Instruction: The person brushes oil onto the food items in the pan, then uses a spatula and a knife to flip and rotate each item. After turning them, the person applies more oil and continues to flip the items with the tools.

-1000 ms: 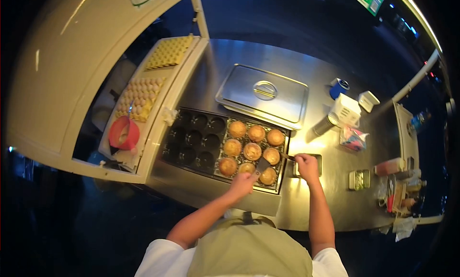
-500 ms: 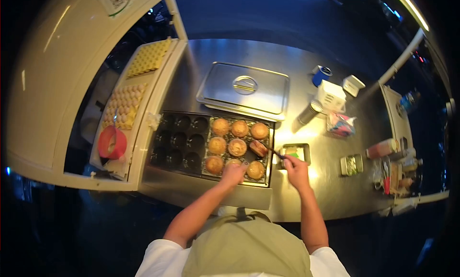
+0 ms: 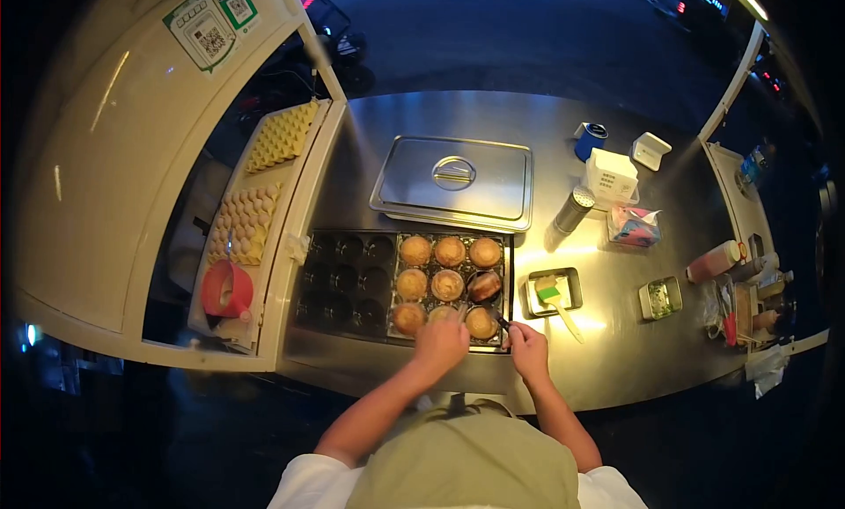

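Note:
A black griddle pan with round moulds (image 3: 350, 313) lies before me, its right half filled with several golden round cakes (image 3: 447, 285). One cake (image 3: 484, 286) in the right column sits tilted, its browned side showing. My left hand (image 3: 442, 340) is closed over the front row, partly covering a cake there; a thin metal tool juts from its fingers, its kind blurred. At the pan's front right corner, my right hand (image 3: 528, 350) is closed round a thin tool with a dark handle (image 3: 503, 322), whose tip points at the front right cake (image 3: 481, 323).
Behind the pan lies a lidded steel tray (image 3: 453, 176). To the right are a small tray (image 3: 570, 280) with a green-and-white brush (image 3: 553, 298), a metal shaker (image 3: 575, 210) and a tin of chopped greens (image 3: 660, 299). Egg trays (image 3: 244, 223) and a pink container (image 3: 226, 290) stand left.
My right hand has drawn its tool from the tilted cake towards me and left, to the front right cake. My left hand stays over the front row. The whole view has shifted slightly.

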The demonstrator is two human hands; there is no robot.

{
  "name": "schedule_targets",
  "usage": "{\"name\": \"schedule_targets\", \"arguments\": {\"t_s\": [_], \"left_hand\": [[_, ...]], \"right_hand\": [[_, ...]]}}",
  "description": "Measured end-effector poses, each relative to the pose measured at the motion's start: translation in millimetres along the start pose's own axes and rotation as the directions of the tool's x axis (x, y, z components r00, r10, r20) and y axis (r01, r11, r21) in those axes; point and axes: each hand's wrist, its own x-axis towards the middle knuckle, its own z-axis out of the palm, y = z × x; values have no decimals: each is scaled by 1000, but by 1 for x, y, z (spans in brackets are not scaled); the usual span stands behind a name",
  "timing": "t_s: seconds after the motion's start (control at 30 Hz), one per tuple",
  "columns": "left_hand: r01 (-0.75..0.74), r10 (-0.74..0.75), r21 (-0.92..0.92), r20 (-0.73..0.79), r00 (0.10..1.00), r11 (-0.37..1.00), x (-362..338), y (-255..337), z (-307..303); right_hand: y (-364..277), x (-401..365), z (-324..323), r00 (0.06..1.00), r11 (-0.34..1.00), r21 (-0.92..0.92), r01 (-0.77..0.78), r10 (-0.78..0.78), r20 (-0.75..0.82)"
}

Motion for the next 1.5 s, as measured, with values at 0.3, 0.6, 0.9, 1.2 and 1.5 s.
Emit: {"name": "schedule_targets", "arguments": {"t_s": [0.3,0.6,0.9,1.2,1.5], "left_hand": [[-52,56,-86,47,997,995,-14,6,-13],[233,-230,-429,58,971,873,-77,-7,-33],[197,-234,-456,-26,972,868,-111,-30,-32],[182,-208,-499,3,978,847,-126,-53,-62],[99,-155,-462,-85,984,881,-164,-111,-90]], "right_hand": [[0,-25,-40,870,744,453,-492,441,220],[-12,-66,-43,897,668,599,-442,333,292],[20,-75,-21,864,646,578,-499,316,393],[36,-90,9,944,886,348,-307,238,229],[29,-138,81,982,965,210,-158,133,132]]}}
